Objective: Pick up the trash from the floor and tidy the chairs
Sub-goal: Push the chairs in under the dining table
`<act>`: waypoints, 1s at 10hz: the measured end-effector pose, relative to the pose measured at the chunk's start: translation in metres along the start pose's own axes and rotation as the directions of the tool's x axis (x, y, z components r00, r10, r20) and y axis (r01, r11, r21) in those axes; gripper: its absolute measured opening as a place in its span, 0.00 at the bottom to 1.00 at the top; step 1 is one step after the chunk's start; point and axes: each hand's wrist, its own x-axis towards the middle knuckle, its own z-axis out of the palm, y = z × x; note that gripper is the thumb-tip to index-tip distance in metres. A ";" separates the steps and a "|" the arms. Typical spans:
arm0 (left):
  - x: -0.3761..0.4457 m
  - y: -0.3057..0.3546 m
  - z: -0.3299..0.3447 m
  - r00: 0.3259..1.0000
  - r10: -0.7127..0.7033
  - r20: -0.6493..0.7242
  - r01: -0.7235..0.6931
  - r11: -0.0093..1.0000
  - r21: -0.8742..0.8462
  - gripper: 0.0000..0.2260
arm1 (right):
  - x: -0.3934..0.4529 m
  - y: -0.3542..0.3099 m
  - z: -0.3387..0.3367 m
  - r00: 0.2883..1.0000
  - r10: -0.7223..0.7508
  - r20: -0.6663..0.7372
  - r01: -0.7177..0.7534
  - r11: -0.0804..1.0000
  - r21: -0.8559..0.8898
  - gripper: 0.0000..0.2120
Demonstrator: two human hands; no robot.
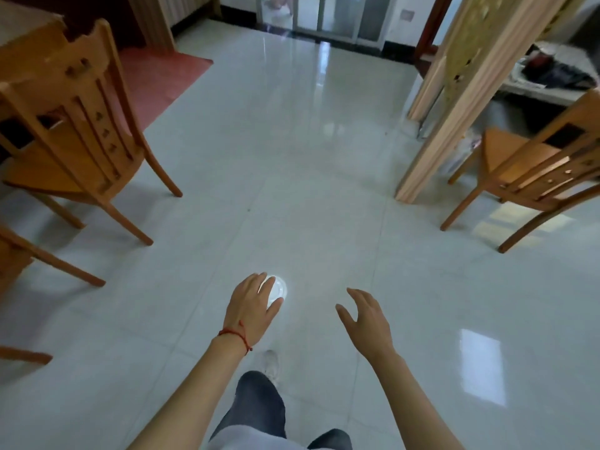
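My left hand (251, 302) reaches forward and down, palm facing the floor (308, 190), fingers curled over the near left side of a white round lid-like piece of trash (277, 289). The thumb lies along its near edge. Whether the trash is lifted or resting on the tiles, I cannot tell. A red string bracelet (235, 334) circles the left wrist.

My right hand (365, 318) hovers to the right of the trash, apart from it, fingers spread and loosely bent, thumb pointing left, holding nothing. Both forearms extend from the near edge of the view, angled toward each other.

A wooden chair (74, 125) stands at far left, its back toward me, beside a bench (22, 34) at the far left corner. Parts of another chair (19, 254) show at the left edge, nearer to me. A third chair (532, 170) stands at right, just beside a pale wooden post (454, 108). My dark trouser leg (256, 404) and light shoe (271, 362) appear between the forearms.
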 end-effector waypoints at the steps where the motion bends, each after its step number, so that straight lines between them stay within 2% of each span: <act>1: 0.049 -0.015 -0.013 1.000 0.016 -0.008 -0.016 1.000 -0.018 0.23 | 0.044 -0.019 -0.006 1.000 0.012 -0.022 -0.012 1.000 -0.003 0.24; 2: 0.095 -0.026 -0.025 0.999 0.041 0.011 -0.040 0.999 -0.013 0.25 | 0.085 -0.036 -0.015 0.998 0.012 -0.056 -0.013 1.000 -0.006 0.24; 5: 0.223 -0.020 -0.034 0.996 0.085 0.009 -0.084 0.996 -0.040 0.22 | 0.193 -0.039 -0.045 0.996 0.056 -0.072 -0.056 0.998 0.003 0.24; 10: 0.480 0.053 -0.061 0.999 0.025 -0.039 -0.028 0.996 -0.080 0.23 | 0.451 -0.022 -0.168 0.996 -0.045 -0.080 0.043 0.999 -0.024 0.24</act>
